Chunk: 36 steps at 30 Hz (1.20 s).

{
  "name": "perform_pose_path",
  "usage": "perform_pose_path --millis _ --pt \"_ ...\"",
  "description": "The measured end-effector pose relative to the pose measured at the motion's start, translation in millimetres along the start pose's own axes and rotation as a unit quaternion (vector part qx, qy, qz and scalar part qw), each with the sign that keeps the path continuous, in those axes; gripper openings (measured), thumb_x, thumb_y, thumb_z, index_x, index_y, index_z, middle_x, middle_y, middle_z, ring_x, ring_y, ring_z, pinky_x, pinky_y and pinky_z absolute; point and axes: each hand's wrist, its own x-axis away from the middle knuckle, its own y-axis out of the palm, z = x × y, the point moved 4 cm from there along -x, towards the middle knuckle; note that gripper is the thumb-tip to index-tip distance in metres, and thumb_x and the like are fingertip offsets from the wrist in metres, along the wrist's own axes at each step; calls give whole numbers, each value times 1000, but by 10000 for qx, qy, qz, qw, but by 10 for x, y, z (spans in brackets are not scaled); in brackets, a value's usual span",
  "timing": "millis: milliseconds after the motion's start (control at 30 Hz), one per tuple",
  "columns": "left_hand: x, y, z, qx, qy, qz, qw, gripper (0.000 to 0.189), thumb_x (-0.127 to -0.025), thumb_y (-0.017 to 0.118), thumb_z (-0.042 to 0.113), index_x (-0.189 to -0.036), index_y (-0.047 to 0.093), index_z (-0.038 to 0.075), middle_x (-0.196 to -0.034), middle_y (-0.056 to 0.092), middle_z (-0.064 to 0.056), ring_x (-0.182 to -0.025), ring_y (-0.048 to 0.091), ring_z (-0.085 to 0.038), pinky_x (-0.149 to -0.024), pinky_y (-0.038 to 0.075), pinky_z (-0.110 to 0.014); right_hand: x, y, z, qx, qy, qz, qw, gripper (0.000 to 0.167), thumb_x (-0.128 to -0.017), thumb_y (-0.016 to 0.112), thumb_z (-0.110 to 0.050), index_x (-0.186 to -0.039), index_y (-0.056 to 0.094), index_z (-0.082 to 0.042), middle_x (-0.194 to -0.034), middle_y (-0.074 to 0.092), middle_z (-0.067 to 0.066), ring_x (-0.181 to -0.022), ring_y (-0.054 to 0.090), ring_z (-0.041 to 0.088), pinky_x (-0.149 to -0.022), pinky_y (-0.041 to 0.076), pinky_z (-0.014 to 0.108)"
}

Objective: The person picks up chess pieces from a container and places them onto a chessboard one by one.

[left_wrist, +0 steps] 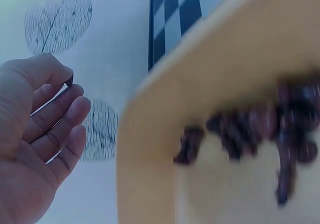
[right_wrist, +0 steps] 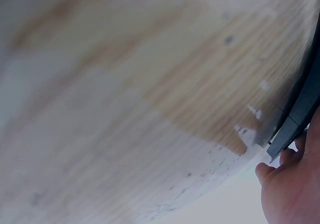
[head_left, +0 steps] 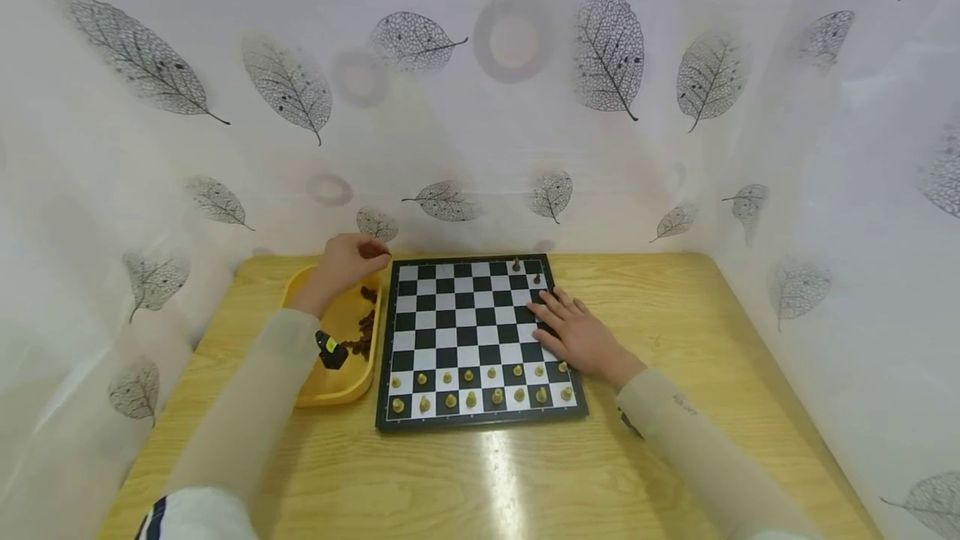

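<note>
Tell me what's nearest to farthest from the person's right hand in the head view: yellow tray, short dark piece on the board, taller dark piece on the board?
1. Short dark piece: just beyond the right hand.
2. Taller dark piece: on the board's far edge.
3. Yellow tray: left of the board.

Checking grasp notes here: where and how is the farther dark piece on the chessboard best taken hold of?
The farther dark piece is probably best pinched by its upper part, from above and slightly left: it stands upright with its top free, the nearer dark piece is at its near right, and the chessboard is bare to its left.
</note>
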Motion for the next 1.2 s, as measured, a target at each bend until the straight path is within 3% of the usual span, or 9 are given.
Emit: perform_pose_path --millis 267,567,700,833,1067,1200 --pt "-176 346 336 145 312 -157 9993 25 -99 70 19 -118 74 3 -115 75 -17 -103 68 -32 -92 60 -46 4 23 5 27 5 28 10000 65 -111 36 -56 -166 34 -22 -174 26 12 -163 15 40 -128 24 63" --pt "-314 684 638 -153 639 -387 9971 23 -98 72 23 -112 76 6 -110 76 -13 -99 68 -27 -90 60 -41 4 35 0 -23 32 -34 10000 65 -111 36 -56 -167 32 -22 -175 25 12 -164 14 39 -129 22 62" --pt "-339 777 715 20 616 -548 9966 21 -98 72 21 -111 75 5 -110 75 -13 -99 68 -27 -89 60 -40 -3 11 -3 -21 11 -10 10000 64 -111 37 -55 -167 33 -22 -175 25 12 -163 15 40 -129 22 63" --pt "-361 886 768 70 763 -498 9958 19 -97 72 17 -111 76 4 -109 76 -14 -97 69 -28 -87 60 -41 -3 2 -13 -48 -2 36 10000 64 -111 38 -54 -166 35 -21 -174 27 13 -163 16 41 -128 23 64" --pt "-439 1174 824 259 967 -465 9939 14 -96 71 13 -104 77 4 -101 77 -12 -84 69 -22 -75 59 -35 -1 0 -15 -63 65 -50 9999 65 -111 39 -55 -166 35 -21 -174 27 13 -163 15 42 -128 22 64" --pt "-463 1331 875 272 1010 -532 9931 13 -96 72 13 -104 78 5 -101 77 -11 -87 70 -22 -77 59 -35 0 2 -18 -66 89 -79 9999 64 -111 39 -55 -166 35 -21 -174 27 13 -163 15 42 -128 23 65"
